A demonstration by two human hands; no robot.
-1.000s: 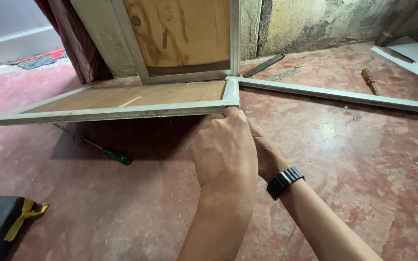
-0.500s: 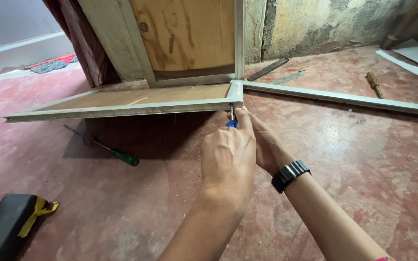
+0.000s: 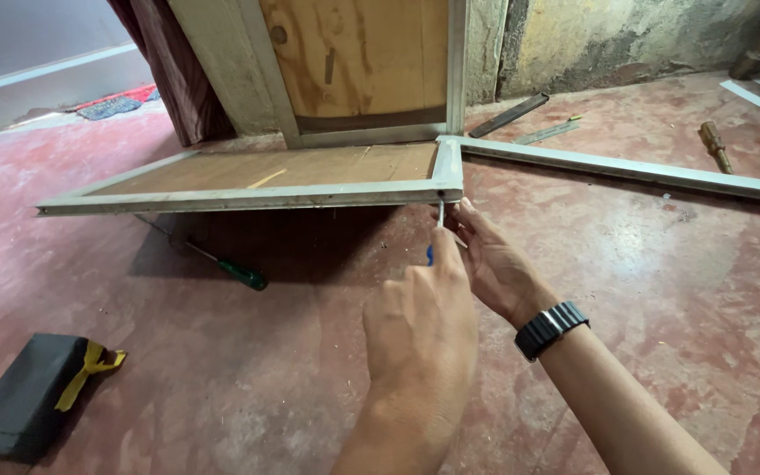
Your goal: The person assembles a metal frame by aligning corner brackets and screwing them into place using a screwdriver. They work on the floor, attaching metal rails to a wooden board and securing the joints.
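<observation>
No packages, labels, signs — or screens (none visible)

Single head-worn view: looks down and forward from close above the left hand [image 3: 420,330] and right hand [image 3: 494,264], lower centre of frame; red concrete floor [image 3: 661,290] fills it, wall along the top.

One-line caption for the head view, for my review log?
Left hand holds a blue-handled screwdriver up to the metal-framed panel's corner; right hand steadies beside it.

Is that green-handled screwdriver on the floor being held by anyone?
No, the green-handled screwdriver lies alone on the red floor under the panel, apart from both hands.
</observation>
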